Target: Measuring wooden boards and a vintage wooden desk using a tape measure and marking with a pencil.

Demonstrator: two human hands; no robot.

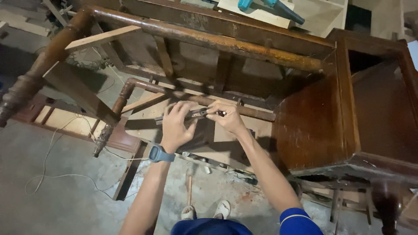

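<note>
Dark metal, a small clamp-like tool (201, 114), sits pinched between my left hand (176, 126) and right hand (226, 116), both closed on it just below the overturned chair's wooden rail (226, 104). Fingertip grip looks thin; I judge it could slip to the floor (65, 200).

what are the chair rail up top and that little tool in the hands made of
The top rail looks like wood under dark brown varnish: the finish is worn into orange-tan patches. The small tool, held by the left hand and right hand, looks like dark metal with a dull sheen, though it is too small to be sure.
</note>
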